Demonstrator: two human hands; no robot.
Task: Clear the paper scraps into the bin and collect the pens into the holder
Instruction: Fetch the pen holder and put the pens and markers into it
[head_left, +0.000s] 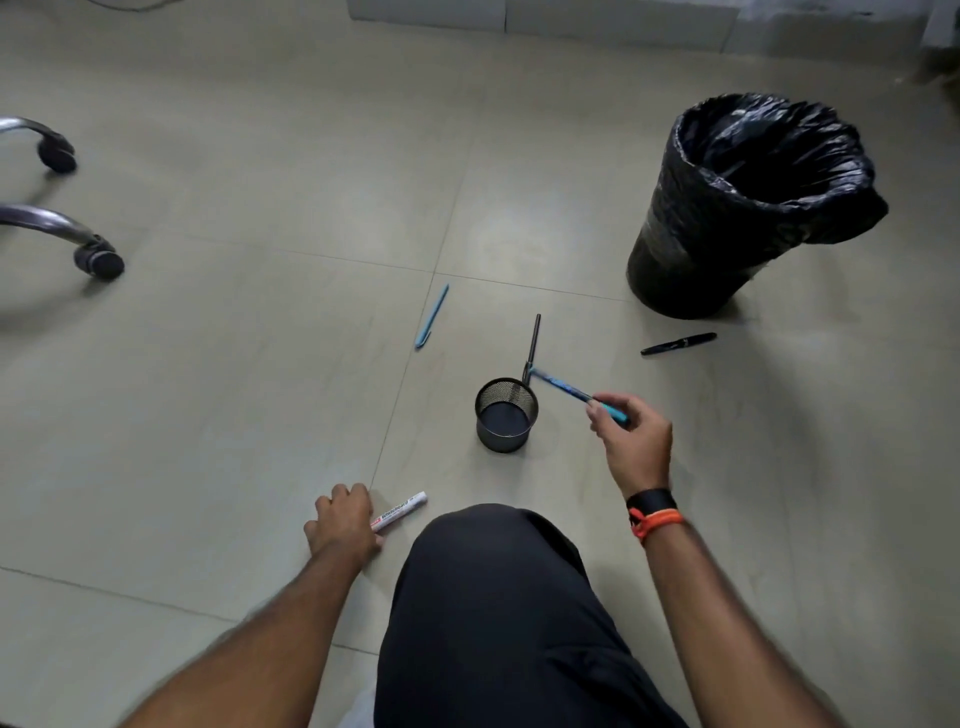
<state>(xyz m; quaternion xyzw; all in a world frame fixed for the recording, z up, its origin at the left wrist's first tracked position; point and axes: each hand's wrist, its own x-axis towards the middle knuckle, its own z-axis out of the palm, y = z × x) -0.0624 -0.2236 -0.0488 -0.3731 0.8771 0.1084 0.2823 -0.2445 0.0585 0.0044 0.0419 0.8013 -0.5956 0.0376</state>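
A black mesh pen holder (506, 414) stands on the tiled floor, nothing visible inside it. My right hand (631, 439) grips a blue patterned pen (563, 387) just right of the holder, tip pointing toward its rim. My left hand (345, 522) closes around a white whiteboard marker (402, 510) lying on the floor near my knee. A light blue pen (432, 317) lies farther out. A dark pen (532, 345) lies just behind the holder. A black pen (678, 344) rests in front of the bin (748, 208), which has a black liner. No paper scraps are visible.
Two chrome chair legs with black castors (98, 260) reach in from the left. My bent knee in dark trousers (493, 597) fills the lower middle. White boxes or furniture bases (571, 21) run along the far wall.
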